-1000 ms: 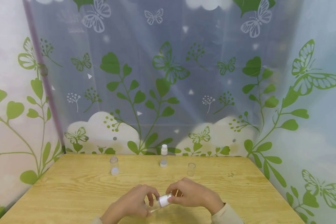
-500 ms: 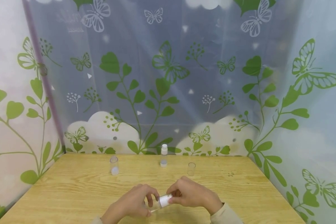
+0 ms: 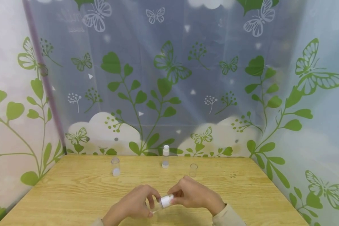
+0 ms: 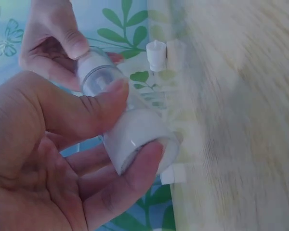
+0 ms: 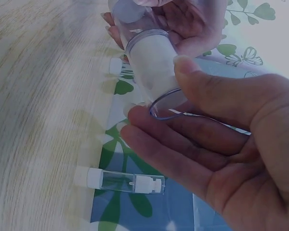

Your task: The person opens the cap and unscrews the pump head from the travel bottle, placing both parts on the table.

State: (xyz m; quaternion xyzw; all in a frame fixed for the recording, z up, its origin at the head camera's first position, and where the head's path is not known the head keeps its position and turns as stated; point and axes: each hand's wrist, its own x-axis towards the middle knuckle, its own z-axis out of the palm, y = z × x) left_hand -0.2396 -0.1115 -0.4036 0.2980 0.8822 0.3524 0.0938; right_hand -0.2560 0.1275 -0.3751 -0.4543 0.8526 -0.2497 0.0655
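Head view: a bottle (image 3: 167, 201) is held between left hand (image 3: 138, 201) and right hand (image 3: 190, 194), above the near part of a bench (image 3: 73, 194).

The bottle lies aslant, clear plastic along its length, with a white base (image 4: 130, 137) at one end and a white section (image 5: 154, 65) inside clear plastic at the other. It looks light and stiff, its smooth walls probably slippery; the thin clear parts might crack if squeezed hard. The left hand grips the base end, thumb on the side and a finger across the underside; the right hand pinches the opposite end between thumb and fingers. Holding the firm white parts seems the surest grip.

The bench is yellow and wood-grained. Towards its back edge, left to right, stand a clear container (image 3: 115, 167) with white at the bottom, an upright pump bottle (image 3: 165, 157), and a clear cup-like piece (image 3: 193, 170).

Behind hangs a grey-blue sheet (image 3: 203, 110) printed with butterflies and green leaves; paler printed panels (image 3: 322, 125) flank it.
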